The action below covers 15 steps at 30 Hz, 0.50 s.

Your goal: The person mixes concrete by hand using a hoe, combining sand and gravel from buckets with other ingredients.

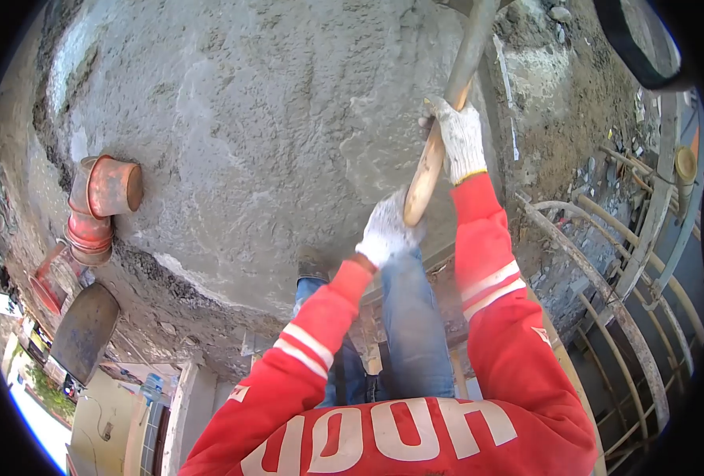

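A long wooden handle (427, 178) slants from the lower middle up to the top edge, where a dark tool head is only partly in view. My left hand (388, 228), in a white work glove, is closed around the handle's lower end. Higher up the shaft, my right hand (457, 136), gloved too, grips it with the fingers wrapped round. Beneath the handle spreads wet grey concrete (249, 135) with a rough surface.
Orange pipe pieces (102, 198) stand at the left edge of the concrete, with a dark shovel blade (86, 332) below them. Metal tube frames (598, 282) lie at the right. Rubble and dirt (558, 111) border the concrete. My legs are at the bottom middle.
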Available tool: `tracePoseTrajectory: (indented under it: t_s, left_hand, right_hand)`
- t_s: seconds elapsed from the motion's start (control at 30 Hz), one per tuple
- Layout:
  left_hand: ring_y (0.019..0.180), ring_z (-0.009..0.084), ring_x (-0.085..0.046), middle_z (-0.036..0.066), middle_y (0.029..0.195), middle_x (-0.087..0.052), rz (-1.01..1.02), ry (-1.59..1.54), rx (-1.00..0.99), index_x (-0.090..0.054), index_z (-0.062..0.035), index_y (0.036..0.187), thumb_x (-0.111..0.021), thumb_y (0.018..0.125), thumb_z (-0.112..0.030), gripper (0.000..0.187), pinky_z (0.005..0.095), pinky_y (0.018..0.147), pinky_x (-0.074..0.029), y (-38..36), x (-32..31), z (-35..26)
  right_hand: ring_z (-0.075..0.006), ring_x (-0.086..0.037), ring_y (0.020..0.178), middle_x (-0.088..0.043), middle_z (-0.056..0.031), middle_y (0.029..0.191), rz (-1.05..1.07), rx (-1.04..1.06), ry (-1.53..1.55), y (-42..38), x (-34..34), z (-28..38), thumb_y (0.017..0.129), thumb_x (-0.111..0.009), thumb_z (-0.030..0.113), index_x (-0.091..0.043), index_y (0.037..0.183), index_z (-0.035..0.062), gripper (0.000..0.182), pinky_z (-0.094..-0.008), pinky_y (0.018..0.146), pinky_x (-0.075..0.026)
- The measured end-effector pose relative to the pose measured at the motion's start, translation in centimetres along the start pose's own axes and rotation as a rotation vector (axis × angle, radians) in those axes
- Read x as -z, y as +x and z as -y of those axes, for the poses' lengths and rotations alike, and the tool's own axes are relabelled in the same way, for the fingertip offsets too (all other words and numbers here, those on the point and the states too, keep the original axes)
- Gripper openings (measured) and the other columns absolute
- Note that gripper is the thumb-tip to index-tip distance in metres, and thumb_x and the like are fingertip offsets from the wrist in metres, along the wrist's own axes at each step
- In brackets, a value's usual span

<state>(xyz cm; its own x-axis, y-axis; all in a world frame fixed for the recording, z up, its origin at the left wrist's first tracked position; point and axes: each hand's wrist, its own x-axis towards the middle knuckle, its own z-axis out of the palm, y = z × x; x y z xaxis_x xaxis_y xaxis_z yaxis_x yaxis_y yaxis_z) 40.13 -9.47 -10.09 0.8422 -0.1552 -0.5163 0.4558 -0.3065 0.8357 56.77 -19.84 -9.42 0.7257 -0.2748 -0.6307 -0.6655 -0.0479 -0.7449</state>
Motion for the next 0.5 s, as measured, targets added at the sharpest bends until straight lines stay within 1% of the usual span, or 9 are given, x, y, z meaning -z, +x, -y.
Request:
tracePoseTrajectory:
  t_s: [0.13,0.2,0.23,0.27,0.3,0.33,0.37,0.43,0.5]
  left_hand:
    - [0.098,0.0490,-0.062,0.029,0.101,-0.067,-0.130,-0.079,0.020,-0.061,0.0013,0.107,-0.067,0.079,-0.024,0.038,0.0514,0.084,-0.052,5.5,0.7,4.1]
    - [0.103,0.0466,-0.064,0.029,0.104,-0.068,-0.076,0.098,0.352,-0.064,0.0010,0.108,-0.069,0.079,-0.028,0.041,0.0500,0.087,-0.052,3.9,2.9,6.4]
    - [0.104,0.0457,-0.065,0.028,0.106,-0.069,-0.054,0.132,0.394,-0.064,0.0008,0.108,-0.069,0.079,-0.030,0.043,0.0497,0.088,-0.052,2.4,4.2,8.3]
    - [0.105,0.0448,-0.065,0.028,0.107,-0.069,-0.029,0.171,0.436,-0.065,0.0006,0.109,-0.069,0.079,-0.031,0.044,0.0493,0.089,-0.053,0.5,5.7,10.3]
    - [0.105,0.0448,-0.065,0.028,0.107,-0.069,-0.042,0.163,0.434,-0.065,0.0006,0.109,-0.069,0.079,-0.031,0.044,0.0493,0.089,-0.053,-1.5,7.3,11.5]
    - [0.104,0.0452,-0.065,0.028,0.106,-0.069,-0.019,0.162,0.415,-0.065,0.0006,0.109,-0.069,0.079,-0.031,0.044,0.0499,0.089,-0.053,-3.5,9.0,12.4]
    - [0.103,0.0456,-0.065,0.028,0.106,-0.069,0.007,0.163,0.395,-0.065,0.0005,0.108,-0.069,0.079,-0.031,0.043,0.0505,0.089,-0.053,-5.2,10.1,13.0]
    - [0.102,0.0457,-0.065,0.028,0.104,-0.069,-0.031,0.216,0.396,-0.065,-0.0001,0.107,-0.069,0.079,-0.031,0.042,0.0515,0.088,-0.053,-9.8,11.0,13.4]
    - [0.097,0.0455,-0.066,0.026,0.101,-0.069,-0.053,0.218,0.395,-0.063,-0.0019,0.104,-0.069,0.079,-0.032,0.040,0.0530,0.086,-0.053,-15.1,11.5,13.6]
  right_hand:
    - [-0.0214,-0.064,0.053,-0.066,-0.0120,0.064,0.050,-0.070,-0.262,6.4,-4.4,-9.2,0.085,-0.065,0.016,-0.066,0.079,-0.0019,0.019,-0.0362,0.050,-0.050]
    - [-0.0273,-0.067,0.058,-0.069,-0.0137,0.068,0.173,-0.268,-0.279,6.6,-6.8,-14.8,0.087,-0.059,0.025,-0.070,0.080,0.0015,0.027,-0.0399,0.056,-0.053]
    - [-0.0298,-0.070,0.069,-0.071,-0.0134,0.073,0.382,0.037,-0.660,10.7,-6.8,-23.6,0.089,-0.053,0.035,-0.072,0.079,0.0071,0.035,-0.0409,0.069,-0.055]
    - [-0.0307,-0.071,0.080,-0.073,-0.0123,0.078,0.415,0.027,-0.726,7.8,-8.8,-24.5,0.090,-0.047,0.040,-0.074,0.076,0.0125,0.041,-0.0402,0.079,-0.054]
    - [-0.0307,-0.071,0.081,-0.074,-0.0120,0.080,0.412,-0.084,-0.661,6.2,-10.6,-26.7,0.091,-0.048,0.037,-0.074,0.076,0.0132,0.038,-0.0403,0.079,-0.054]
    - [-0.0295,-0.071,0.077,-0.073,-0.0117,0.079,0.427,0.040,-0.744,5.5,-11.7,-29.5,0.091,-0.049,0.038,-0.074,0.078,0.0111,0.039,-0.0399,0.076,-0.054]
    - [-0.0257,-0.070,0.072,-0.073,-0.0102,0.076,0.427,0.043,-0.715,2.0,-12.6,-28.7,0.092,-0.050,0.037,-0.073,0.079,0.0076,0.040,-0.0384,0.073,-0.053]
    - [-0.0249,-0.063,0.059,-0.066,-0.0125,0.067,0.280,-0.308,-0.122,-5.8,-13.7,-25.9,0.092,-0.056,0.024,-0.067,0.081,0.0030,0.026,-0.0409,0.058,-0.051]
    - [-0.0206,-0.057,0.050,-0.058,-0.0093,0.062,0.135,-0.561,0.084,-12.6,-15.1,-23.8,0.086,-0.066,0.016,-0.061,0.079,0.0027,0.016,-0.0371,0.048,-0.047]
